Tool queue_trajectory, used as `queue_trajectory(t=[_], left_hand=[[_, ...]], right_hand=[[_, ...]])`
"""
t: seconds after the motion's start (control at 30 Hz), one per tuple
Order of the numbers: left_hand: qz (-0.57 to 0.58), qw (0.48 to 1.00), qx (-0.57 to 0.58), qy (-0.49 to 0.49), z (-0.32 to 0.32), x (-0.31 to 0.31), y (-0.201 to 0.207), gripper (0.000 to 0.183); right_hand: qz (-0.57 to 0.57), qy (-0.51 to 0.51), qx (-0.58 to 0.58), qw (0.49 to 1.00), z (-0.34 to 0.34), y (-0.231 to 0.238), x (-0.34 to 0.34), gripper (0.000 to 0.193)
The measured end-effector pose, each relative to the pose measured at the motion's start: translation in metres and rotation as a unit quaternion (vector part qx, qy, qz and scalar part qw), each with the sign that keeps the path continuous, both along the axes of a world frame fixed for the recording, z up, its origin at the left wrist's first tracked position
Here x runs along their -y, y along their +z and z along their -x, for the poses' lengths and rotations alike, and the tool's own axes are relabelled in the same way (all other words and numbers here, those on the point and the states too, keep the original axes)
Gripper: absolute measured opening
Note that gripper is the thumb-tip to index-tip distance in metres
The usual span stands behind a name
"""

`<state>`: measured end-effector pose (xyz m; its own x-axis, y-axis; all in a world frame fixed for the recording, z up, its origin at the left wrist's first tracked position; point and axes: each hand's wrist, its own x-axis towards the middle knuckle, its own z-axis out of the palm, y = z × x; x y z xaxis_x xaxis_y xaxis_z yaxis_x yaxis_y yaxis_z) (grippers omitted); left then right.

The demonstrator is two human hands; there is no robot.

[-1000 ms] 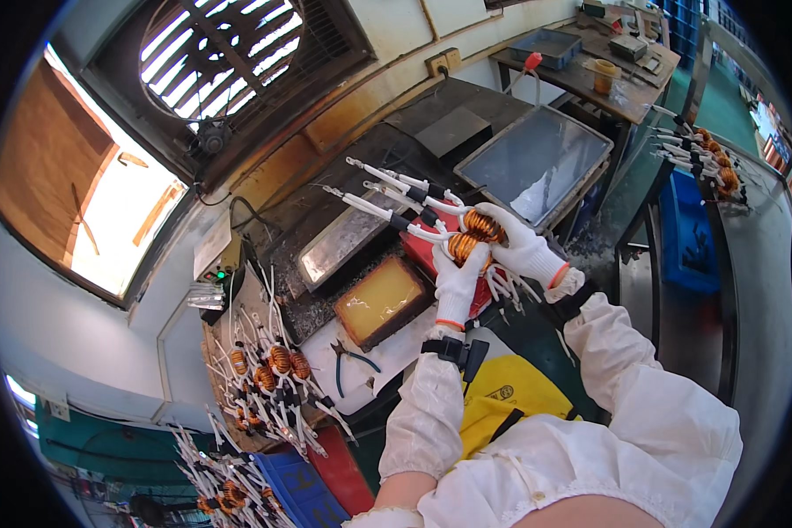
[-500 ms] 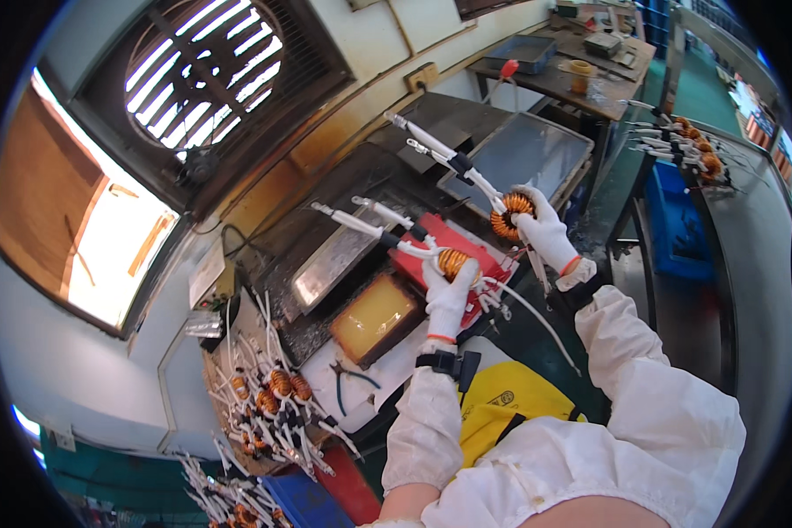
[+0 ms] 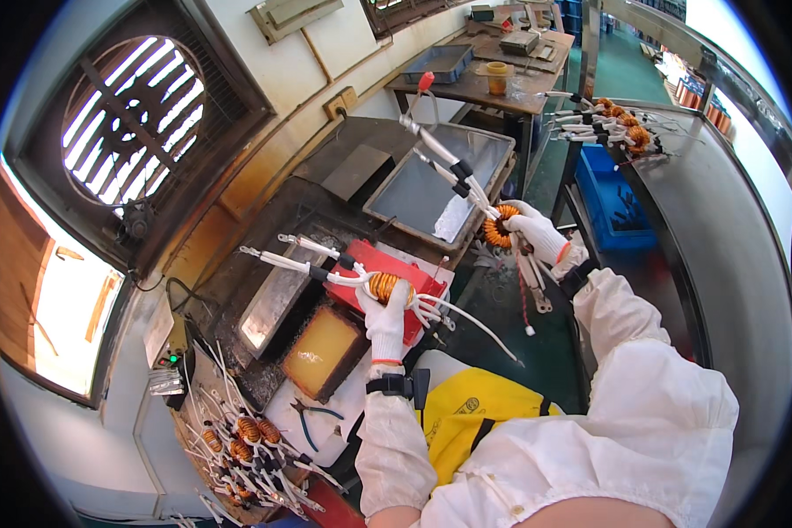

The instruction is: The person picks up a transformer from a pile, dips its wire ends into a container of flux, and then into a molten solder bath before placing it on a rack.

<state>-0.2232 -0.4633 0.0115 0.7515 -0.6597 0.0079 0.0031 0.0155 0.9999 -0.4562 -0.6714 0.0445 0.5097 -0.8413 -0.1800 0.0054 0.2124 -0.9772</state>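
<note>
In a white glove, my left hand (image 3: 384, 324) is closed around a copper-wound toroidal coil (image 3: 385, 288). Its white sleeved leads end in metal lugs and stretch left past a red box (image 3: 422, 280); others trail to the right. My right hand (image 3: 537, 233), gloved as well, grips a second toroidal coil (image 3: 499, 226) by its right side. That coil's long leads, with black sleeves, point up and left over a grey tray (image 3: 466, 167), while shorter leads and a twisted red wire hang below it.
A square pot of yellowish liquid (image 3: 323, 352) sits left of my left hand, beside a metal-topped bath (image 3: 273, 304). Pliers (image 3: 308, 421) lie near a pile of coils (image 3: 246, 440). More coils (image 3: 620, 123) rest on the metal bench (image 3: 713, 220) at right, above a blue bin (image 3: 612, 202).
The view has swung to the right, so the surroundings shift left in the picture. Both hands keep hold of their coils; the right coil has moved closer to the bench.
</note>
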Motion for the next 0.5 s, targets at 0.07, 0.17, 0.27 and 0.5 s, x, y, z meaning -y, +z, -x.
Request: queue_trajectory(t=[0.07, 0.17, 0.27, 0.5], left_hand=[[-0.018, 1.000, 0.017, 0.007, 0.003, -0.005, 0.002, 0.089], [-0.036, 0.998, 0.054, 0.013, 0.005, -0.001, 0.005, 0.088], [-0.031, 0.998, 0.049, 0.006, 0.003, -0.003, 0.005, 0.086], [-0.024, 0.999, 0.037, 0.000, 0.006, -0.005, 0.009, 0.085]], right_hand=[[0.045, -0.015, -0.155, 0.987, 0.007, -0.007, -0.002, 0.040], [0.119, -0.072, -0.229, 0.964, 0.020, -0.033, 0.008, 0.052], [0.204, -0.074, -0.310, 0.926, 0.019, -0.019, -0.003, 0.050], [0.436, -0.074, -0.408, 0.799, 0.027, -0.010, 0.002, 0.042]])
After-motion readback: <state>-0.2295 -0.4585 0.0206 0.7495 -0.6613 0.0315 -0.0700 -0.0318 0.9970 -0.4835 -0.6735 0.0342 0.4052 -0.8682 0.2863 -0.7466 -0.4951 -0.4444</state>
